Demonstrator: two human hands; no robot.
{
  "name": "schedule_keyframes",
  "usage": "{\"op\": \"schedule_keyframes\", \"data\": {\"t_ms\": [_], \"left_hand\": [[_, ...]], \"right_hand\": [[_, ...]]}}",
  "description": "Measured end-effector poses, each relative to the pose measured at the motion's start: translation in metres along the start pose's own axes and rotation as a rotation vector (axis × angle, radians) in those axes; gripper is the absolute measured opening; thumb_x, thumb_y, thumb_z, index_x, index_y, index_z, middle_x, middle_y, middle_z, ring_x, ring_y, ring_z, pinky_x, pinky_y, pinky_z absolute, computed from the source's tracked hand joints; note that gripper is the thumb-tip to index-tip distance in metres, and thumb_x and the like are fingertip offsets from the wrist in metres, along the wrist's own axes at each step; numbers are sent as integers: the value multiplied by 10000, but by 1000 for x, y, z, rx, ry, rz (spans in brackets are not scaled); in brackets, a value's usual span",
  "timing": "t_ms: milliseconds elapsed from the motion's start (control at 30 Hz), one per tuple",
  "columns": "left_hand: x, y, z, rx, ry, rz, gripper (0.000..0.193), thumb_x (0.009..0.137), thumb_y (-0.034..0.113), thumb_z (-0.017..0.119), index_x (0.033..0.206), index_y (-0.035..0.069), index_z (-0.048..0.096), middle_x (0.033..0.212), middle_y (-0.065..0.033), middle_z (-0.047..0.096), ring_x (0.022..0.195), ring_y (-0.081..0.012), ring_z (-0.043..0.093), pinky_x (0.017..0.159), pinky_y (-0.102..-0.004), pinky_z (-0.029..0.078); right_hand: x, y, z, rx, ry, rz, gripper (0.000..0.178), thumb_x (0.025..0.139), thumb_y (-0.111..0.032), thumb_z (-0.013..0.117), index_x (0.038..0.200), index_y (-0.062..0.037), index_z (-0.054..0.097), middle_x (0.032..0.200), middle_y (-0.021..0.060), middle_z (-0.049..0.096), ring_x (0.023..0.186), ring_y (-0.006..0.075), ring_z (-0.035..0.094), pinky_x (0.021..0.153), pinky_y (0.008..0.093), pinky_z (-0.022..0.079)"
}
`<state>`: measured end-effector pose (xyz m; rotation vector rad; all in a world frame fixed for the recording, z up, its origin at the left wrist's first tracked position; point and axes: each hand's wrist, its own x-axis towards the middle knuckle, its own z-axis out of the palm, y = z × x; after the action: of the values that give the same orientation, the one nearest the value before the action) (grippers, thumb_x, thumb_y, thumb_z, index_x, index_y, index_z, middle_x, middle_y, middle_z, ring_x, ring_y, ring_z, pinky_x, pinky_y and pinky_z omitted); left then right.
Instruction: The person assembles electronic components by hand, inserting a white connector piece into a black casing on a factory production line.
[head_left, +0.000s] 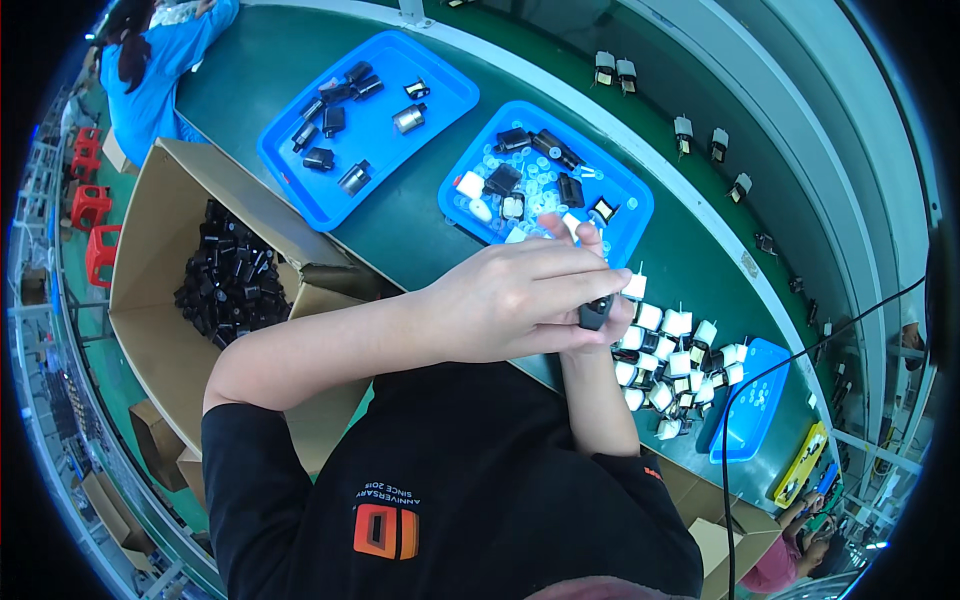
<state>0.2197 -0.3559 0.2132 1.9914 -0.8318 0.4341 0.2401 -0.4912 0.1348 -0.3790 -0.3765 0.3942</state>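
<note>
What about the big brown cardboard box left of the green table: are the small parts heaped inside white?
No, the heap of small parts inside the big brown cardboard box is black.

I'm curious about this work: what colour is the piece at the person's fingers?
Black where visible; the piece shows best in the head view.

1. The person's black shirt (440, 460) has small white writing (388, 494) on it, in two short lines, upside down in this view. It has letters and a number.
2. Next to the writing is a square sign (368, 532), orange-red with a dark shape inside.
3. Tiny red marks (652, 472) on one sleeve are too small to read.
</note>
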Motion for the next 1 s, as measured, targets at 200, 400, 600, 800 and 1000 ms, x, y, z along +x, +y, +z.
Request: {"op": "schedule_keyframes", "data": {"t_ms": [200,400,600,800,1000], "left_hand": [[0,-5,-12,49,-59,28,642,673,100,815,1259,11,566,1128,-103,630,927,-271,627,820,-363,496],[-9,-9,-6,-212,-164,-453,1030,743,343,790,1451,-44,150,1456,-267,251,1343,-372,309,1105,-449,262],[-7,-4,3,-207,-189,-515,856,838,363,697,1398,-63,210,1328,-236,353,1283,-334,357,1081,-423,282],[-19,-9,9,-206,-142,-409,830,853,353,660,1386,-82,196,1337,-234,325,1279,-338,316,1085,-429,222],[-7,-15,-2,-207,-157,-495,1014,801,300,703,1479,-64,43,1530,-261,133,1432,-384,131,1151,-454,110]], "right_hand": [[-12,-39,15,-768,110,76,862,646,-260,834,1344,33,421,1241,96,533,1184,201,512,1029,332,356],[-9,-39,-1,-183,117,178,826,676,-106,843,1361,62,413,1262,152,558,1120,211,589,992,330,459],[-18,-22,-8,-157,166,36,757,679,-170,862,1301,24,476,1199,140,593,1038,205,630,940,325,508],[-20,-15,5,-245,140,0,698,673,-37,818,1293,-1,499,1292,104,513,1209,211,506,1054,354,377],[23,-72,-3,-522,-62,129,674,668,63,795,1277,-18,519,1132,21,566,1047,126,563,915,283,445]]}}
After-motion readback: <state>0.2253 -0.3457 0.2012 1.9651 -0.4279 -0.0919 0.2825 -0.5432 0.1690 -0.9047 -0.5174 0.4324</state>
